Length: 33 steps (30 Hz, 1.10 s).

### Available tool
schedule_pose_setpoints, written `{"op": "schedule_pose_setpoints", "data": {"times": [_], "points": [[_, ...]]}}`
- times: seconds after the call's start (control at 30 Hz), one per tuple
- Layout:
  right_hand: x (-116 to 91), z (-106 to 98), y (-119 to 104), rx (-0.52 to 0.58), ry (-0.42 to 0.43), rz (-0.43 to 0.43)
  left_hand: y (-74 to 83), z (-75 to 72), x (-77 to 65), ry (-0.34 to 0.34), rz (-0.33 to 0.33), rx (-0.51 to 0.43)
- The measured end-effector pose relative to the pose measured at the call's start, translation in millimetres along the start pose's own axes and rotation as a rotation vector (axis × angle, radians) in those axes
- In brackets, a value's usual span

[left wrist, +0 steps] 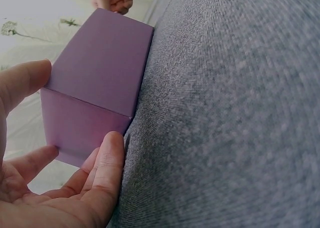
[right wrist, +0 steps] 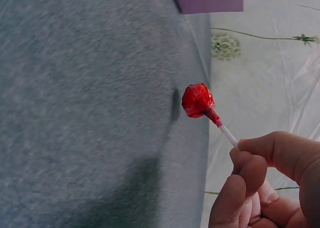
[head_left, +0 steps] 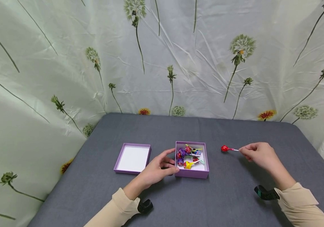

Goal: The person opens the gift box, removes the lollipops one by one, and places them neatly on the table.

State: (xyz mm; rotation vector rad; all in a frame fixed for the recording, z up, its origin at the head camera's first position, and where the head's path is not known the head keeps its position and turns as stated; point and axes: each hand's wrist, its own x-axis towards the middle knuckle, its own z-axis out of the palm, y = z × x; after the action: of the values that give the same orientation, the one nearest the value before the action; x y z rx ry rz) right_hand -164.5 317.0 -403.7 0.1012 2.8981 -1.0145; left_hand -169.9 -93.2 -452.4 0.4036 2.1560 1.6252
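A purple box (head_left: pixel 191 173) with a white inside stands on the table and holds several wrapped lollipops (head_left: pixel 188 154) in red, purple, yellow and other colours. Along its left side, my left hand (head_left: pixel 162 167) holds it, the thumb at the near corner and fingertips against the side wall. Off to the right, my right hand (head_left: pixel 259 154) pinches the white stick of a red-wrapped lollipop (right wrist: pixel 197 100) between thumb and forefinger. That lollipop's head points left, toward the box, and is held just above the cloth.
Left of the box lies a purple-rimmed lid (head_left: pixel 132 157), its white inside facing up. Dark grey cloth (head_left: pixel 224 198) covers the table. Behind it hangs a pale curtain (head_left: pixel 201 63) with a dandelion print. A black strap (head_left: pixel 267 193) sits at each wrist.
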Motion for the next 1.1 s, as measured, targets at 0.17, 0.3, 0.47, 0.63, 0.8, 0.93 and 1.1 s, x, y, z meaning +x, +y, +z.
{"op": "schedule_pose_setpoints", "data": {"times": [0.17,0.3,0.47,0.63,0.8,0.93,1.1], "points": [[-1,3,5,-0.015,0.015,0.019,-0.3,-0.4,0.4,-0.006,0.001,-0.003],[-1,6,7,-0.015,-0.01,0.025,-1.0,-0.8,0.2,-0.005,0.001,0.0],[-2,7,6,-0.029,-0.034,0.022,-0.6,-1.3,-1.3,-0.002,-0.003,-0.001],[-5,9,6,-0.071,-0.059,0.022,0.2,-0.6,-0.5,-0.004,-0.001,0.004],[-6,15,6,-0.077,-0.101,0.011,0.2,-0.7,-0.4,-0.005,-0.001,0.015],[-7,21,3,-0.075,-0.131,0.015,-0.2,-1.4,-1.0,-0.005,-0.003,0.016],[-9,26,-2,-0.077,-0.141,0.02,0.0,-1.2,0.1,-0.013,-0.002,0.017]]}}
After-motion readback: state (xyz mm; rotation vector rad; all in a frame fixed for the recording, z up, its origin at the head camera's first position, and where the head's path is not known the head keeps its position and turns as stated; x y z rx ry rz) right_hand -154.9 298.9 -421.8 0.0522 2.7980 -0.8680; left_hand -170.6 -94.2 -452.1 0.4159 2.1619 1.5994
